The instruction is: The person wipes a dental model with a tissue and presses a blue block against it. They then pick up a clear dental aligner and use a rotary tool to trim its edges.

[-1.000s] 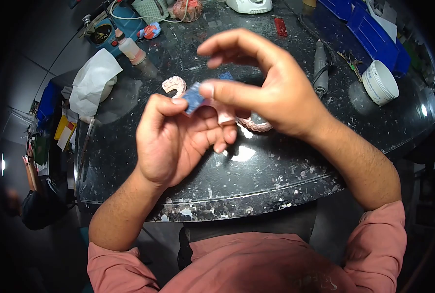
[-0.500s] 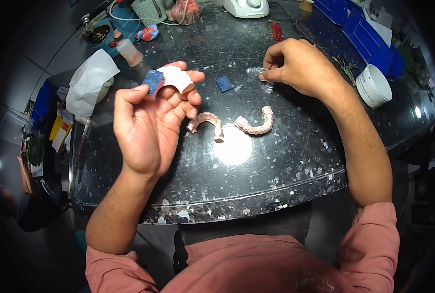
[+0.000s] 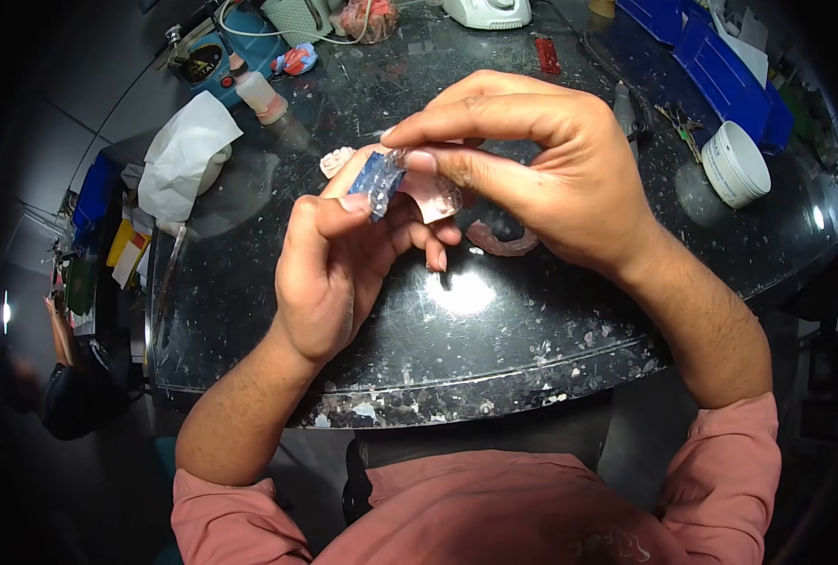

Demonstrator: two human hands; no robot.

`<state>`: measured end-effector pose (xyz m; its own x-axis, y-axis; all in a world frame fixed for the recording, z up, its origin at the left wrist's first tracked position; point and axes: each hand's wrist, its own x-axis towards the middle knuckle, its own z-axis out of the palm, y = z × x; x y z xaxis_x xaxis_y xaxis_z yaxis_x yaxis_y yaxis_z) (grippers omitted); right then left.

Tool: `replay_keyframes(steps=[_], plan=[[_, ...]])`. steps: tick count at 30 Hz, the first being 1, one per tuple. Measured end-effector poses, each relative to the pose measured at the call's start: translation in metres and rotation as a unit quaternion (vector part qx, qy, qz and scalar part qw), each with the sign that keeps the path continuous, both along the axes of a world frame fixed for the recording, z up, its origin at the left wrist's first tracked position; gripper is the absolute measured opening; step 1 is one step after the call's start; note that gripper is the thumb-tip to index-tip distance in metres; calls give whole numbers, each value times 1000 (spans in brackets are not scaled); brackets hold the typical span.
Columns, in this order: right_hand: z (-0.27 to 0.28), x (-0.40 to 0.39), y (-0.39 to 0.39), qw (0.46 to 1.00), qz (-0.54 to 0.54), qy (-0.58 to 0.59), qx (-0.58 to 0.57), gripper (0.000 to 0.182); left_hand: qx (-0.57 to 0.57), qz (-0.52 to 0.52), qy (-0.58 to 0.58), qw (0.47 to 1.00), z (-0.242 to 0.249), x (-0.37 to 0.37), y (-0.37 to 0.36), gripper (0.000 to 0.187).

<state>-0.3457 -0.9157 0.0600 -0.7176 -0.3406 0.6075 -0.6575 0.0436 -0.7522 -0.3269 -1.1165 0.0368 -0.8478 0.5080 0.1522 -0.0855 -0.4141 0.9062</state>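
My left hand (image 3: 330,273) is closed on a pale dental cast (image 3: 431,200) and a blue square piece (image 3: 372,179), its thumb pressing the blue piece. Above it my right hand (image 3: 551,169) pinches a clear, shiny piece (image 3: 388,186) between thumb and fingers, held against the blue piece. Beyond my left fingers a pinkish toothed piece (image 3: 336,162) shows in part. A U-shaped pink piece (image 3: 499,242) lies on the dark table (image 3: 419,353), partly hidden by my right hand.
A white cloth (image 3: 179,155) and a bottle (image 3: 261,97) are at the left. At the right stands a white tub (image 3: 736,165) near blue trays (image 3: 730,75). A white device (image 3: 490,11) and a red object (image 3: 547,56) are at the back. Another person (image 3: 71,400) is far left.
My right hand has come left from the table to my left hand with the clear piece. My left hand has moved right with the cast and blue piece, and its fingers have curled.
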Motion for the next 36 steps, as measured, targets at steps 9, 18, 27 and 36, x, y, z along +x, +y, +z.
replay_keyframes(steps=[9,18,27,36], plan=[[3,2,4,996,-35,62,57,16,-17,-12,6,1000,0,1,2,61],[0,0,3,988,-48,109,100,14,31,-71,1,997,1,2,3,64],[-9,-9,-2,989,-119,-74,-51,31,-31,93,37,995,6,6,12,53],[3,0,-1,927,109,-356,-45,46,-72,186,36,979,16,10,21,55]])
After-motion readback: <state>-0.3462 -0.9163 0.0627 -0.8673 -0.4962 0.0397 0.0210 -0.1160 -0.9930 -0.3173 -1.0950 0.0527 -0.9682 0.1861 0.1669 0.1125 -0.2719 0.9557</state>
